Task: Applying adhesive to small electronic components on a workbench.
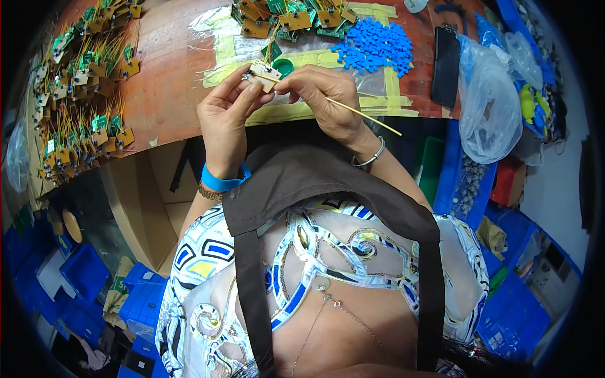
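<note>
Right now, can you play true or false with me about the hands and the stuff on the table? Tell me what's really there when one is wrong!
1. The left hand holds a small pale circuit board. True.
2. The right hand holds a red spoon. False: it holds a thin, light-coloured stick.
3. A blue band is around the left wrist. True.
4. The little pieces piled on the table are all pink. False: the little pieces are blue.
5. The flat black object lies to the right of that pile. True.
</note>
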